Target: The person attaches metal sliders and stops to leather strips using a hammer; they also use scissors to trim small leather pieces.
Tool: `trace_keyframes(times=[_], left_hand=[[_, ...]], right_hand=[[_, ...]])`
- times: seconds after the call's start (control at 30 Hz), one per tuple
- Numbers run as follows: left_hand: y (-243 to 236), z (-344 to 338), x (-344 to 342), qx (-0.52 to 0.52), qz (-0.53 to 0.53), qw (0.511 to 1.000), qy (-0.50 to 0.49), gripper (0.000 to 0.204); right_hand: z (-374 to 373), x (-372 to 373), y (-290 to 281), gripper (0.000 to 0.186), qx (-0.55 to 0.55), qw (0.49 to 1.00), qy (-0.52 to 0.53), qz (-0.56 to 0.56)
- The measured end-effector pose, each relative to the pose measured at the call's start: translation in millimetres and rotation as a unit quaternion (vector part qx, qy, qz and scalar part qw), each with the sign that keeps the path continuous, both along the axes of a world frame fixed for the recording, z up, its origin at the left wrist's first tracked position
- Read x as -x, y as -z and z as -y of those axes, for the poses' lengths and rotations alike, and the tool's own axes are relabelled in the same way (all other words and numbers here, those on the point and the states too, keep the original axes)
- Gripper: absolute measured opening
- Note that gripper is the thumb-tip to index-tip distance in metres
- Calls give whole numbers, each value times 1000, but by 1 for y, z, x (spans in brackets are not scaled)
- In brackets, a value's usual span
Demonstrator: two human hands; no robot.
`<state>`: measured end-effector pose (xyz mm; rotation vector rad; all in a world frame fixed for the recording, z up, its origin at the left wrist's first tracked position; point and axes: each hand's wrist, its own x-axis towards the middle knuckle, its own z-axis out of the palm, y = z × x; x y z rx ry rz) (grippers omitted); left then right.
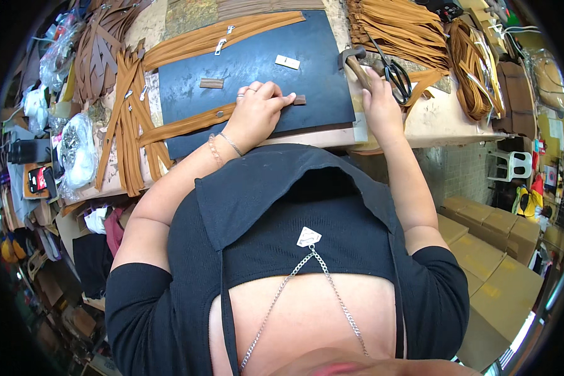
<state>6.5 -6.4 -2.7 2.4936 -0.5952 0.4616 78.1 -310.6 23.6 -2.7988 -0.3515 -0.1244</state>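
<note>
My left hand (257,113) is closed over an orange-brown zipper (182,126), pressing it onto a black mat (263,44). Its metal slider (219,114) shows beside the wrist, and a fingertip touches a small dark brown tab (300,99) at the zipper's end. At the mat's right edge, my right hand (383,108) has its fingers around the wooden handle of a hammer (358,70), whose head rests by the mat. A brown strip (212,83) and a small pale piece (287,61) lie on the mat.
More zippers (232,32) lie across the mat's far edge, with others hanging at the left (128,125). Black-handled scissors (397,81) sit right of the hammer, before a zipper bundle (395,37). Cardboard boxes (489,263) and a white stool (511,164) stand at right.
</note>
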Motion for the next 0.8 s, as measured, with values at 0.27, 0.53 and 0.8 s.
trace_keyframes(times=[0.27,0.53,0.8], left_hand=[[-1,-4,-2,112,-76,990,-27,16],[-1,-6,-3,120,-78,989,-33,16],[-23,-21,10,55,-22,998,-13,20]], right_hand=[[-10,75,-36,56,-342,920,-192,-16],[-26,79,-30,53,-238,944,-182,-139],[-31,62,-37,54,-282,908,-86,-298]])
